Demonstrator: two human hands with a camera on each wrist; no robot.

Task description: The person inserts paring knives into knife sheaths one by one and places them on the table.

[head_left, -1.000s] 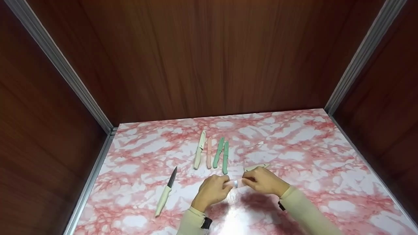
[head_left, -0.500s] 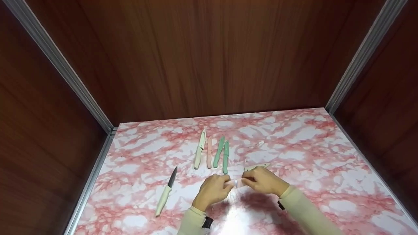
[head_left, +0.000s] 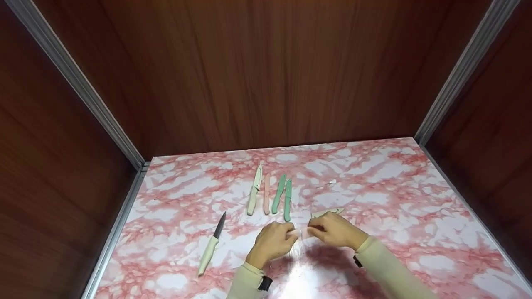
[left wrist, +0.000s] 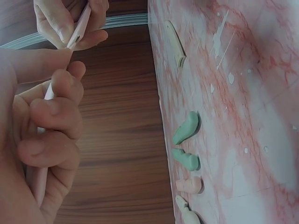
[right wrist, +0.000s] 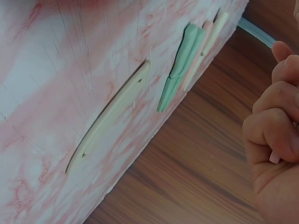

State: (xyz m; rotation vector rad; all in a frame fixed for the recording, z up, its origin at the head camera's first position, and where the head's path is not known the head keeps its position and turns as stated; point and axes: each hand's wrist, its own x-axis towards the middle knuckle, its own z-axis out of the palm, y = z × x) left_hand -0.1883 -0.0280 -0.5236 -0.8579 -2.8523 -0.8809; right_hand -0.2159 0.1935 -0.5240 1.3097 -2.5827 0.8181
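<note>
Both hands meet over the front middle of the table around a pink knife. My left hand grips the knife's pink handle, fingers curled round it. On the other end, my right hand pinches a pink sheath, which covers the blade up to close by the handle. A pale tip of the sheath pokes out below the right fingers. Just beyond the right hand lies a loose cream sheath. Left of the hands lies a cream-handled knife with its dark blade bare.
Behind the hands, a row holds a cream sheathed knife, a pink knife and two green knives. Small white scraps lie to the right. Dark wood panels enclose the pink marbled table on the back and sides.
The silver gap of blade between the hands has narrowed and vanished as the pink sheath and handle came together. The hands have barely shifted; other knives lie as before.
</note>
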